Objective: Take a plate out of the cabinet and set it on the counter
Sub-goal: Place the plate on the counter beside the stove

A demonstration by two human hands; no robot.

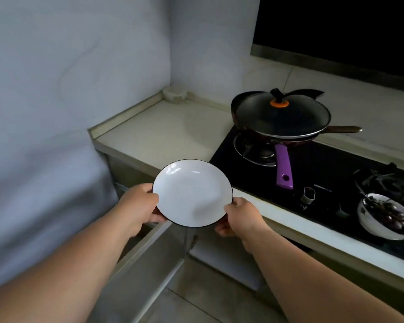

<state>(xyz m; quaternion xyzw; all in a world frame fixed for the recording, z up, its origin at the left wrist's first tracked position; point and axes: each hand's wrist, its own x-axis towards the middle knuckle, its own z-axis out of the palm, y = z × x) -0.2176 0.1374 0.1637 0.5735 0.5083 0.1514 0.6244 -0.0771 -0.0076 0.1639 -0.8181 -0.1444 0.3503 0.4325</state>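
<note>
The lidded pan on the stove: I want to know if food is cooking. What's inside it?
Its contents cannot be seen. A dark lid with an orange-ringed knob covers the pan, and only reflections show on it. Under the pan, the burner grate shows no visible flame.

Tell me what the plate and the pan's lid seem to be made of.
Plate: likely glazed ceramic or enamel; glossy white with highlights and a thin dark rim. Pan lid: apparently tinted glass; dark, see-through sheen inside a bright metal band, with a black knob on an orange base.
</note>
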